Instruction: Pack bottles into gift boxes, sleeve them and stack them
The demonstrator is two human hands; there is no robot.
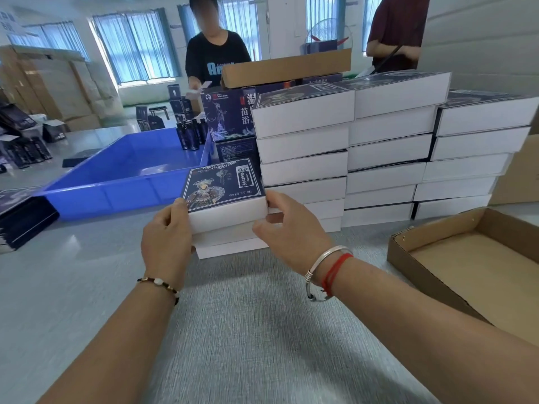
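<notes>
My left hand point(167, 228) and right hand point(287, 228) grip the short ends of a sleeved gift box point(226, 196), its long side running across between them. It sits on a low pile point(230, 243) on the table point(248, 330), just beside the taller stacks point(303, 147) to its right.

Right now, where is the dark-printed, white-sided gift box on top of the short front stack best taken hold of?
By its two short white end walls, one hand from each side. The dark-printed, white-sided gift box lies flat and wide on two boxes below, so opposing ends give a level lift. The left hand and right hand already hold those ends; taller stacks block the far side.
</notes>
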